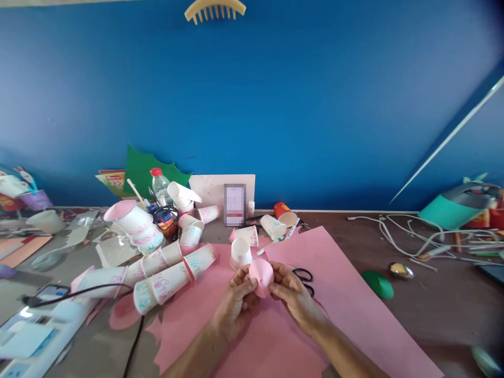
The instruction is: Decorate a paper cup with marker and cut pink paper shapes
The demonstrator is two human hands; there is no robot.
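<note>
A small pink paper disc (pixel 261 275) is pinched between both hands above a large pink paper sheet (pixel 346 299). My left hand (pixel 238 299) grips its left edge, thumb on the near face. On its right edge, the thumb and fingers of my right hand (pixel 293 294) are closed. The disc looks creased along its lower part. Just behind it stands a white paper cup (pixel 241 253), open end up. Black-handled scissors (pixel 305 278) lie beside my right hand, which partly hides them.
Stacked patterned paper cups (pixel 169 283) lie to the left, near a black cable (pixel 136 341). A phone (pixel 235 205) leans at the back by the blue wall. To the right are a green paper piece (pixel 378 284), a shiny round object (pixel 400 270) and tangled white cables (pixel 394 236).
</note>
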